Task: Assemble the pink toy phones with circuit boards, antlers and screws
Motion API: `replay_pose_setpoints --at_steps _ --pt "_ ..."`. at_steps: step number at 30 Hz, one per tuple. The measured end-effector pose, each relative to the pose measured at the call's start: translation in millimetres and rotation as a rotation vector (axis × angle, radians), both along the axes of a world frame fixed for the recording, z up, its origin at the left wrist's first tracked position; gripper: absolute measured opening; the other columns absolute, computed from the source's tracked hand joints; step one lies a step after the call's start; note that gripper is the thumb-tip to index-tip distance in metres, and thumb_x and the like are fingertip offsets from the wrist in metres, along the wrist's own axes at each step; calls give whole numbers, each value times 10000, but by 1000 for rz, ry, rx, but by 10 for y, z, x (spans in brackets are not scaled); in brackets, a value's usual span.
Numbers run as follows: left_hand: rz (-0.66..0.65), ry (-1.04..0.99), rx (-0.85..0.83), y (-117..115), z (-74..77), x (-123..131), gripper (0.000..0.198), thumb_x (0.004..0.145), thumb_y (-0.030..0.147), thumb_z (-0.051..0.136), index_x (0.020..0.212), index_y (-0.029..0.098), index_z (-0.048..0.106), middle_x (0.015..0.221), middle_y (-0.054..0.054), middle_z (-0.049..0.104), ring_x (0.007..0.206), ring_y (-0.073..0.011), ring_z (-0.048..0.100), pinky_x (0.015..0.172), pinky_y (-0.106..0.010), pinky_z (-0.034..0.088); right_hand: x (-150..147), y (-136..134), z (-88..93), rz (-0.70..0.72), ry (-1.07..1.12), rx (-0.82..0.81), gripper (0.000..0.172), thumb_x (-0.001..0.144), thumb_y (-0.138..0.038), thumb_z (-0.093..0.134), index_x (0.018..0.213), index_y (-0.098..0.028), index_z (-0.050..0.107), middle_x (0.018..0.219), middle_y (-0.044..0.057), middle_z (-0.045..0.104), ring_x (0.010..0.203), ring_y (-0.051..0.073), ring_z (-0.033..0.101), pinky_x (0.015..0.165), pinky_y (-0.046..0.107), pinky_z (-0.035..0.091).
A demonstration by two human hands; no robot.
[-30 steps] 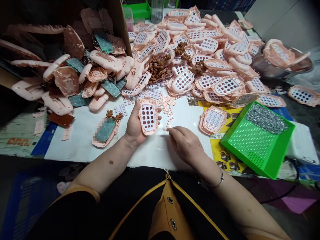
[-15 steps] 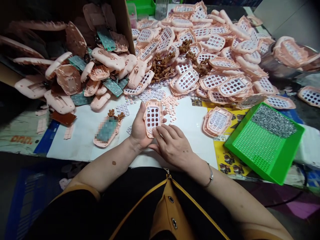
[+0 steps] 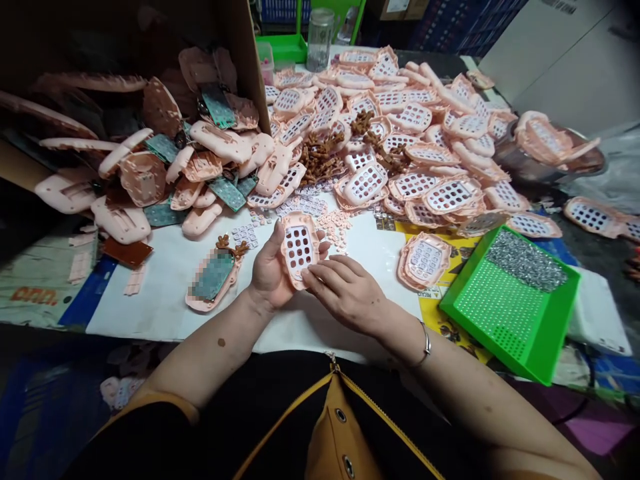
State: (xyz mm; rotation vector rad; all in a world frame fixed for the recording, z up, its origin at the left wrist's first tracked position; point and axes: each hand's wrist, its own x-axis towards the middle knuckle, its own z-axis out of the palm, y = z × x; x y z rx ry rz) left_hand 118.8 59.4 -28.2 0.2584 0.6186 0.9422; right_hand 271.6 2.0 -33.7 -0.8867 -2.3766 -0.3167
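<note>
Our left hand point(image 3: 270, 270) lies palm up in a closed hold, its thumb and fingers curled upward. Our right hand point(image 3: 345, 293) rests palm down just beside it, its fingers point(image 3: 320, 275) stretched toward the left palm. Our left forearm point(image 3: 200, 353) and right forearm point(image 3: 465, 380) angle inward, bringing our wrists near each other.

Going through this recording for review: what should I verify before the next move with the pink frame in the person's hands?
1. The left hand holds the pink plastic keypad frame against its palm: ok.
2. The right hand has its fingers on the frame's lower part: ok.
3. Anything seated in the frame's holes: cannot tell.
4. The small pink rings lie on the white sheet, just beyond the hands: ok.
5. The grey metal bits stay inside the green perforated tray: ok.
</note>
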Motion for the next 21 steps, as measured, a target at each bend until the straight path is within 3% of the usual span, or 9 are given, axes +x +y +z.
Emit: replay_pose_setpoints --at_steps 3,6,8,11,14,16,18,21 --pt "135 40 -22 45 17 -13 455 837 547 630 1053 147 656 901 -96 753 834 -239 738 854 -392 579 131 288 44 -2 152 -164 227 979 -276 492 1102 -227 676 1004 88 721 945 208 630 852 395 510" --pt "250 50 -38 74 8 0 409 811 516 671 1025 167 656 861 -57 747 795 -200 732 862 -358 577 275 750 4 -337 207 -291 312 996 -336 421 1092 -206 688 1004 119 700 940 238 625 830 406 497" --pt "268 42 -48 75 4 13 413 777 504 710 1016 171 658 859 -51 746 820 -195 731 885 -348 571 302 1068 -71 -580 75 -436 341 995 -310 398 1063 -154 693 981 143 685 882 235 614 785 374 481" --pt "237 42 -65 57 2 21 449 735 499 752 1011 157 662 871 -65 748 848 -209 730 914 -362 560 195 1384 -195 -652 -11 -478 333 956 -339 485 980 -85 698 968 201 670 926 292 583 814 422 457" --pt "224 30 -60 41 -21 17 458 729 500 758 1023 162 664 893 -68 750 888 -221 728 946 -374 543 53 1451 -235 -726 -49 -456 276 872 -342 622 910 -77 685 1043 237 656 1032 347 544 866 463 438" --pt "215 12 -49 36 -50 12 456 731 501 758 1039 178 663 904 -62 750 916 -226 728 957 -375 536 40 1397 -207 -757 5 -437 168 840 -286 644 865 -121 670 1009 197 668 998 324 556 847 444 448" --pt "202 -1 -34 33 -82 9 460 737 505 751 1056 187 660 918 -61 751 924 -230 729 957 -379 536 104 1291 -162 -721 154 -426 78 845 -239 611 823 -173 646 891 125 673 866 266 581 768 402 473" --pt "190 0 -7 24 -113 12 479 752 512 733 1087 178 654 934 -70 750 906 -232 732 944 -385 545 266 1034 -105 -563 399 -302 88 887 -205 550 837 -218 621 806 50 653 734 199 596 670 350 505"
